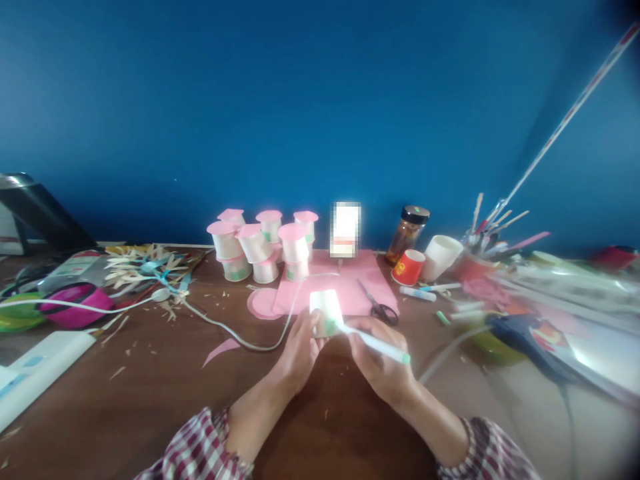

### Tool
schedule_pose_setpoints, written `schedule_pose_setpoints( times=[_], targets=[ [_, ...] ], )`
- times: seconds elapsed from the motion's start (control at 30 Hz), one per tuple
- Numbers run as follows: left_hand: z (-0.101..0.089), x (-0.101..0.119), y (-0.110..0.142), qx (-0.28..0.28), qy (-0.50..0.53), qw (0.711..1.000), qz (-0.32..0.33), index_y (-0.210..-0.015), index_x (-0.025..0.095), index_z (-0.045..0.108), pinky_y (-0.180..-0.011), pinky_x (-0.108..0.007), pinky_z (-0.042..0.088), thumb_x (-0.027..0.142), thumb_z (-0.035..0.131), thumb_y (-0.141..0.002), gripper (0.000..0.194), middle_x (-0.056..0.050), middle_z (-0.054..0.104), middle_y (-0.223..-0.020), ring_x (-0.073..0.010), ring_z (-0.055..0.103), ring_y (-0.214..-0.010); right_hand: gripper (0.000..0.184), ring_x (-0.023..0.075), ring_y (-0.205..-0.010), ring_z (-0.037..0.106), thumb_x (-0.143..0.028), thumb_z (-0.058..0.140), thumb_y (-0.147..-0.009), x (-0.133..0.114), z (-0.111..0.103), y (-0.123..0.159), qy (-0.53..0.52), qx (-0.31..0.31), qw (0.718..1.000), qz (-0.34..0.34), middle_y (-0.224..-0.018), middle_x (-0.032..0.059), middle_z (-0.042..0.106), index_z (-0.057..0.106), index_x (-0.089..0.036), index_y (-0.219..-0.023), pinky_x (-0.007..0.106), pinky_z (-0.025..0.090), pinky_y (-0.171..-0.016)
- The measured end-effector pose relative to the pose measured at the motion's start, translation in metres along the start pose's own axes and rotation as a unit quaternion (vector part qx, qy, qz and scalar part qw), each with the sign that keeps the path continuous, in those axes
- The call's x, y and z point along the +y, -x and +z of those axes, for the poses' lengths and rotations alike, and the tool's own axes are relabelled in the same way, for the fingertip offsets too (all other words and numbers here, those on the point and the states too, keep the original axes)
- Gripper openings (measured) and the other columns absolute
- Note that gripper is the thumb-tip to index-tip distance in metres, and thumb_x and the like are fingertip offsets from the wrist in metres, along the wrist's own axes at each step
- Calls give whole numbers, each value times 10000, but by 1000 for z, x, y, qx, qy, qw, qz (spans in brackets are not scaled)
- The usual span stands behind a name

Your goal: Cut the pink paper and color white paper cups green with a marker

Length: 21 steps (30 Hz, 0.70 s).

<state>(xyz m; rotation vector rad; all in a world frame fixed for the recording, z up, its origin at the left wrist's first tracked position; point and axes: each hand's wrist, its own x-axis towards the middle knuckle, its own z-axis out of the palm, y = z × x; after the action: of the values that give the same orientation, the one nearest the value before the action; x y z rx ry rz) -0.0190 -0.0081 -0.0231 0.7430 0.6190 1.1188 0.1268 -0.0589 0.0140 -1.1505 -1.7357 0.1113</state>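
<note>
In the head view, my left hand (301, 350) is wrapped round a small white paper cup (324, 303), tilted above the table. Green colouring shows low on the cup's side. My right hand (383, 367) grips a white marker with a green end (377, 343), its tip at the green patch on the cup. Just beyond the hands lies a sheet of pink paper (363, 277), and black-handled scissors (384, 312) rest on its right edge. A round pink paper piece (263, 303) lies by the sheet's left corner.
Stacked white cups with pink tops (255, 243) stand behind on the left. A red paper cup (409, 267), a white cup (441, 257) and a dark-lidded jar (411, 230) stand back right. A white cable (240, 341) crosses the left side; a power strip (47, 367) lies there.
</note>
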Motion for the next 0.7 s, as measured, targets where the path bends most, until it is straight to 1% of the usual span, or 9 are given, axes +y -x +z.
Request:
schedule_pose_setpoints(
  times=[0.13,0.3,0.47,0.6,0.7],
  targets=[
    [2,2,1,7,-4,1000,-7,-954,220,585,-903,-342,432,402,556,-831,221,-29,646,-951,-186,582,-971,109,152,-660,641,-156,547,-842,-1,2,1,-5,-17,1000,-23,-746,30,678,644,-178,-886,253,516,-657],
    [4,3,2,16,-1,1000,-2,-964,214,582,-890,-340,442,416,569,-817,250,-50,648,-1042,-197,585,-1003,107,168,-686,655,-173,547,-846,0,1,0,3,7,1000,4,-774,46,691,642,-177,-894,266,531,-667],
    [4,2,2,31,3,999,-11,-938,217,594,-890,-350,444,420,610,-785,255,-47,659,-978,-209,585,-1009,108,167,-675,650,-178,539,-850,0,1,0,1,-5,1000,-9,-750,41,683,644,-182,-875,269,532,-662],
    [4,3,3,20,4,1000,-7,-945,219,590,-920,-354,429,401,588,-809,227,-45,648,-981,-206,567,-1042,112,172,-694,659,-175,544,-851,1,1,1,5,4,1000,3,-779,47,694,647,-181,-895,269,533,-675],
    [5,4,3,17,9,1000,-9,-940,223,593,-925,-355,426,390,593,-809,212,-31,643,-947,-187,577,-996,103,164,-683,656,-170,550,-845,1,2,1,5,0,1000,-8,-764,40,688,643,-179,-886,263,535,-672]
  ],
)
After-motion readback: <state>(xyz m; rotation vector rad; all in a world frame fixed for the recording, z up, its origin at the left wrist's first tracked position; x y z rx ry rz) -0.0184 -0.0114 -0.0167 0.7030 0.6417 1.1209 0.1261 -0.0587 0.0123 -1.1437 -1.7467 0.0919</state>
